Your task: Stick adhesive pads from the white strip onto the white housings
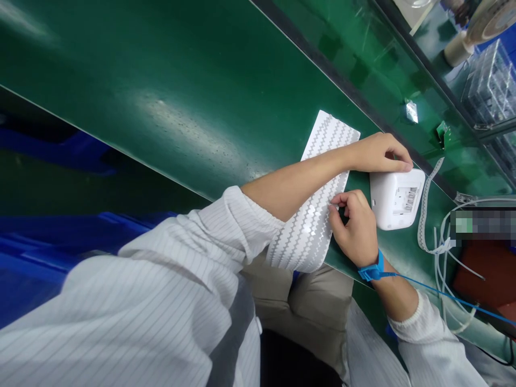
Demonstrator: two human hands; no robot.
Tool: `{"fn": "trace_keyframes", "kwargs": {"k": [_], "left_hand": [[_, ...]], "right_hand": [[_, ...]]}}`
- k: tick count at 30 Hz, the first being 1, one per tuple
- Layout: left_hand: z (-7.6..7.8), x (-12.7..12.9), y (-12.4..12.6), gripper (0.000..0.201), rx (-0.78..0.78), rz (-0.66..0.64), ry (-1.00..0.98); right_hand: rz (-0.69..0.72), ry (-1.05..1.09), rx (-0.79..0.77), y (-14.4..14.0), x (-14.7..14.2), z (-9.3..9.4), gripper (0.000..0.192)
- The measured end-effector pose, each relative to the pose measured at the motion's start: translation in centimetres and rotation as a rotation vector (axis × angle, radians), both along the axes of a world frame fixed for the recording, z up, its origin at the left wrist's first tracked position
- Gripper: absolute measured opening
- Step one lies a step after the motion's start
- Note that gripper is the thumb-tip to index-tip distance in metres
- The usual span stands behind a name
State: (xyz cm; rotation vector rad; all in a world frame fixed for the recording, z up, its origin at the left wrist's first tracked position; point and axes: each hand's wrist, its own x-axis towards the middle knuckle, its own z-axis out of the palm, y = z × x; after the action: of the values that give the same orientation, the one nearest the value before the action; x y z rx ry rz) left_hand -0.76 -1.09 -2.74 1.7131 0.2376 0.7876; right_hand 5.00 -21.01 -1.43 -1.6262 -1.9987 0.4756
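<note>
My left hand (385, 152) reaches across with curled fingers and grips the far edge of a white plastic device (381, 201). The device has rounded corners and a recessed panel with small metal parts facing up. Under my left forearm lies a long white sticker sheet (308, 228) with rows of grey zigzag strips; its near end curves over the table edge. My right hand (357, 228), with a blue wrist strap (373, 269), is closed, thumb and index finger pinching at the sheet's right edge. Whether a single sticker is between those fingertips is too small to tell.
A green table (181, 107) runs diagonally. Right of the device lie a loose zigzag strip (423, 220) and white cables (441, 269). A blue cord (439, 290) trails from the wrist strap. Beyond the ledge are a fan (484, 27) and clear plastic drawers (489, 86).
</note>
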Motion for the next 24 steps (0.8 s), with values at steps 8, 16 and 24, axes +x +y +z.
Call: {"fn": "trace_keyframes", "kwargs": {"k": [8, 16, 24], "left_hand": [[-0.15, 0.21, 0.09, 0.024, 0.028, 0.013, -0.006], [0.47, -0.22, -0.16, 0.024, 0.010, 0.012, 0.039], [0.37, -0.56, -0.39, 0.030, 0.095, 0.030, 0.085]], "right_hand": [[-0.001, -0.014, 0.000, 0.19, 0.20, 0.07, 0.008], [0.023, -0.027, -0.026, 0.41, 0.41, 0.20, 0.009], [0.051, -0.081, -0.061, 0.69, 0.07, -0.73, 0.009]]}}
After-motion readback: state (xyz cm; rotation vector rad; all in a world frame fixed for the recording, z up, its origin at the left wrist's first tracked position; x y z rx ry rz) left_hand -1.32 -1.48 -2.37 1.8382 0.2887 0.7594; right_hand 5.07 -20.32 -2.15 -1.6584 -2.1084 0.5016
